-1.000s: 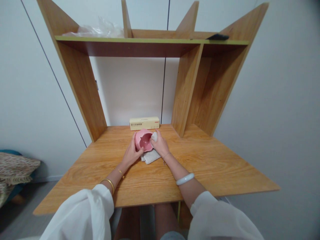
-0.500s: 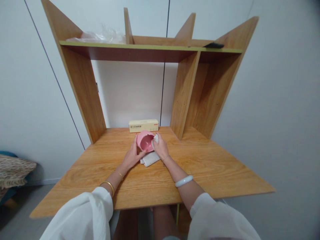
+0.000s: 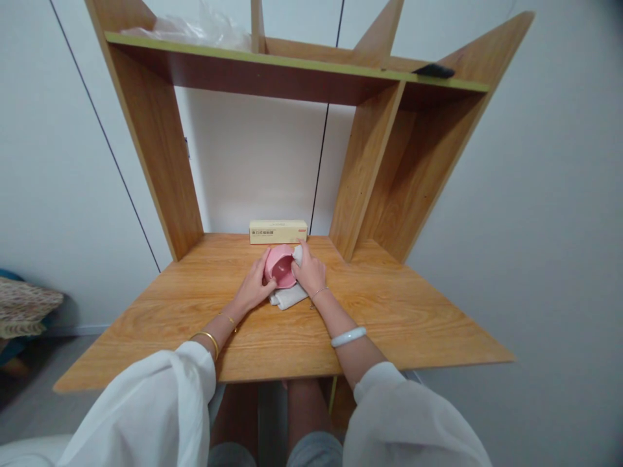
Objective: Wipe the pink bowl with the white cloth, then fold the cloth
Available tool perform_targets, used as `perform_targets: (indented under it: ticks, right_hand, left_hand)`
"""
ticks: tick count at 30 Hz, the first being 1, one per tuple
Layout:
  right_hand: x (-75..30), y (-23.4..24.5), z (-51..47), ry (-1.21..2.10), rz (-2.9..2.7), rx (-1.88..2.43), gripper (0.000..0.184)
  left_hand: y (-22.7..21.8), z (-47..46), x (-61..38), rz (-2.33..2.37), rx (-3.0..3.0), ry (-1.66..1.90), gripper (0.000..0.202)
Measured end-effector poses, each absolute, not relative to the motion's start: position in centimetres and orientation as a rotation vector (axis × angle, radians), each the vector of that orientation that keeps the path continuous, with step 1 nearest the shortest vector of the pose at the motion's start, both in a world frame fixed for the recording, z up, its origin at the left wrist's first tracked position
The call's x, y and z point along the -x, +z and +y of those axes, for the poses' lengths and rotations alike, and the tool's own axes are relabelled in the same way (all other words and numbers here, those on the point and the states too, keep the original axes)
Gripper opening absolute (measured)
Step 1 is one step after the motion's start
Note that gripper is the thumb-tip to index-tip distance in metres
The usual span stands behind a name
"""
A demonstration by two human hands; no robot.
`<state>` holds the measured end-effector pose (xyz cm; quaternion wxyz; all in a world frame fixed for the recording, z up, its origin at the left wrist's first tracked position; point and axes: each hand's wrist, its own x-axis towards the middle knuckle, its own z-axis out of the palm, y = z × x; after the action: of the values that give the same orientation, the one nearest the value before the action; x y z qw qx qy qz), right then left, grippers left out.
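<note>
A pink bowl (image 3: pixel 278 267) is tilted on its side above the desk, its hollow facing me and to the right. My left hand (image 3: pixel 254 284) grips its left side, thumb at the near rim. At the right rim, my right hand (image 3: pixel 309 269) is closed on a white cloth (image 3: pixel 297 254), part of which shows above the fingers. More white cloth (image 3: pixel 288 297) lies on the desk under the bowl; whether it joins the piece in my right hand is hidden.
Behind the bowl, a long cream box (image 3: pixel 278 232) with printed lettering stands at the back of the wooden desk (image 3: pixel 389 318). A shelf unit (image 3: pixel 370 175) rises around it. On the upper shelf lie clear plastic wrapping (image 3: pixel 204 31) and a dark flat object (image 3: pixel 435 71).
The view has shifted, so the desk and shelf sit higher in it. My right hand has turned at the bowl's rim, its index finger now pointing up. My left hand keeps its grip.
</note>
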<state>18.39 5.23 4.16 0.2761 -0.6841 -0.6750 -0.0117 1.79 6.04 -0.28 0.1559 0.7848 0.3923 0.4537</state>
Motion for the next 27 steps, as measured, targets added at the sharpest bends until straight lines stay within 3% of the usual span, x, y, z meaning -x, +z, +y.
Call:
perform_targets:
  ticks: [8, 12, 20, 27]
  right_hand:
    - [-19.0, 1.7, 7.3, 0.3, -1.55, 1.576, 0.047]
    - [-18.9, 1.7, 7.3, 0.362, -1.584, 1.528, 0.046]
    - [-18.1, 4.0, 5.2, 0.005, -1.759, 1.781, 0.062]
    - [-18.6, 4.6, 4.2, 0.246, -1.911, 1.688, 0.05]
  left_hand:
    - [-1.1, 6.6, -1.8, 1.053, -2.123, 1.219, 0.101]
    - [-0.9, 6.5, -1.8, 1.011, -2.173, 1.271, 0.094]
    - [0.0, 5.7, -1.8, 1.09, -2.195, 1.327, 0.09]
    - [-0.7, 7.5, -1.3, 1.221, -1.722, 1.43, 0.076]
